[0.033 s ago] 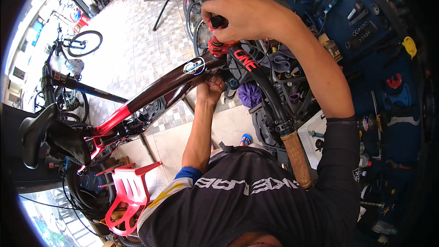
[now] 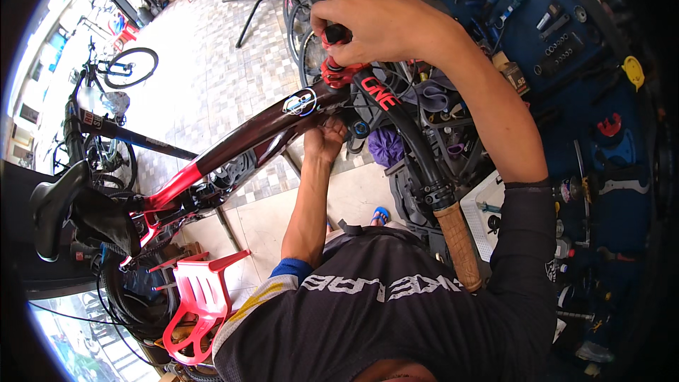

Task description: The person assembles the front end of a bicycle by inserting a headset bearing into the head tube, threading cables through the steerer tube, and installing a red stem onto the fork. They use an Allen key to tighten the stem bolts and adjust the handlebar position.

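A mountain bike with a dark maroon and red frame [image 2: 247, 131] stands in front of me, its saddle [image 2: 56, 205] to the far left. My right hand [image 2: 375, 21] is closed above the red stem [image 2: 341, 74], its fingers curled round a black-ended piece [image 2: 337, 33] with red beside it. What that piece is, I cannot make out. My left hand [image 2: 325, 140] reaches up beneath the front of the frame, palm turned up, apparently touching it. The frame hides most of its fingers. Toward my right side runs the black handlebar [image 2: 407, 127], ending in a cork-coloured grip [image 2: 458, 247].
Tools hang on and lie along a dark blue surface [image 2: 566, 113] at the right. A purple cloth bundle [image 2: 386, 147] and a white tray [image 2: 481, 226] sit beside the handlebar. A red plastic chair [image 2: 201, 297] stands at lower left. Other bicycles [image 2: 106, 134] stand beyond.
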Action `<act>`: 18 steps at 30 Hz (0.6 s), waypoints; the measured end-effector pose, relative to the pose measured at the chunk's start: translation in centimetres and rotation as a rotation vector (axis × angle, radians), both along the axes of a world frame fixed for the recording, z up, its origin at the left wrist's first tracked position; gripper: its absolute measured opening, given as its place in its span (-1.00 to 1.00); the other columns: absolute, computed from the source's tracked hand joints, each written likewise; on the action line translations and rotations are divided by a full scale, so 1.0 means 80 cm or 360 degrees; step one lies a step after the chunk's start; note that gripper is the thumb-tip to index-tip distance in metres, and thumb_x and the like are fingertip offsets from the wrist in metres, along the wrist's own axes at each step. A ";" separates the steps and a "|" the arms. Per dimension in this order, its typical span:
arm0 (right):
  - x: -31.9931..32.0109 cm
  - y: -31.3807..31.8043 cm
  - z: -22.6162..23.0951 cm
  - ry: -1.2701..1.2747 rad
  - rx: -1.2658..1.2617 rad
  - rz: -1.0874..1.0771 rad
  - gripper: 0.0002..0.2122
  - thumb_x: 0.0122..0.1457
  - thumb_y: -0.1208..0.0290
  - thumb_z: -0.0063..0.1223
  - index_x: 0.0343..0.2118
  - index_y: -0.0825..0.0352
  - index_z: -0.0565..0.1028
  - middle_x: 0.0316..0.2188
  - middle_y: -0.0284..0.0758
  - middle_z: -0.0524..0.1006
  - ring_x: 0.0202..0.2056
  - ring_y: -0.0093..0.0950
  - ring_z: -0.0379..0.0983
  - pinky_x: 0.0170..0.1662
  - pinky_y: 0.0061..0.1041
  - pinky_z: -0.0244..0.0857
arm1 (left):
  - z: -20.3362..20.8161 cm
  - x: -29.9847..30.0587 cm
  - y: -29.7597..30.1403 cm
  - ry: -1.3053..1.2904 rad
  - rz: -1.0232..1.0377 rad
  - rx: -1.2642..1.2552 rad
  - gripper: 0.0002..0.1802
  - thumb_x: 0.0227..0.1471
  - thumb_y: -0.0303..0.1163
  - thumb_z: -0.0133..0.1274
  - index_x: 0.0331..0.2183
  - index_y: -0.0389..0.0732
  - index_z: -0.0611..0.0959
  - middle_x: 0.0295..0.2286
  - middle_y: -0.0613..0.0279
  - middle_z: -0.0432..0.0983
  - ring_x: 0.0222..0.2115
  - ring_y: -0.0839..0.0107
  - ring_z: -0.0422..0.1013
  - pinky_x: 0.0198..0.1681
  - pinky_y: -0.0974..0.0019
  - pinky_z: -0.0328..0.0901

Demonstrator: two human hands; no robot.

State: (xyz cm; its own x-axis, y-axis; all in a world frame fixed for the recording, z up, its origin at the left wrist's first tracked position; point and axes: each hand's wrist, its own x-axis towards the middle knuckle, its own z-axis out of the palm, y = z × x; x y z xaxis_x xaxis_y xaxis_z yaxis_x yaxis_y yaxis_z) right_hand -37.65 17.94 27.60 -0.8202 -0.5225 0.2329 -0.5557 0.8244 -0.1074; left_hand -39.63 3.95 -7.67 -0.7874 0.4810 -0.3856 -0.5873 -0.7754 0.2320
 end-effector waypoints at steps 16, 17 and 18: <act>-0.019 0.014 0.012 -0.0061 -0.0002 0.0149 -0.73 -0.09 0.40 0.21 -0.29 0.35 0.49 -0.43 -0.19 0.48 -0.37 -0.25 0.46 -0.27 -0.30 0.34 | 0.019 0.005 0.008 0.0196 -0.0060 0.0104 -0.62 0.15 0.02 0.02 -0.17 -0.04 0.56 -0.28 0.36 0.47 -0.33 0.38 0.34 -0.10 0.23 0.24; -0.020 0.015 0.013 -0.0089 0.0018 0.0137 -0.73 -0.09 0.41 0.21 -0.29 0.36 0.49 -0.43 -0.19 0.48 -0.38 -0.25 0.46 -0.28 -0.30 0.33 | 0.026 0.007 0.010 0.0201 -0.0048 0.0070 -0.62 0.15 0.02 0.02 -0.17 -0.05 0.57 -0.26 0.35 0.48 -0.30 0.37 0.35 -0.07 0.20 0.23; -0.020 0.016 0.014 -0.0116 0.0039 0.0124 -0.73 -0.10 0.41 0.22 -0.29 0.36 0.49 -0.42 -0.19 0.48 -0.38 -0.25 0.46 -0.29 -0.30 0.33 | 0.032 0.010 0.011 0.0205 -0.0038 0.0037 -0.63 0.15 0.01 0.02 -0.17 -0.05 0.57 -0.24 0.35 0.48 -0.28 0.36 0.36 -0.05 0.18 0.23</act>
State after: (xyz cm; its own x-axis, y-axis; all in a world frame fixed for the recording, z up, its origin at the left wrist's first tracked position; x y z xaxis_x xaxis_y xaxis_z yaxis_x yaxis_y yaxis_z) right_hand -39.27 19.20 28.69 -0.7913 -0.5900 0.1603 -0.6095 0.7820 -0.1303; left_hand -38.83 4.82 -5.12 -0.8180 0.5078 -0.2702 -0.5720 -0.7677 0.2889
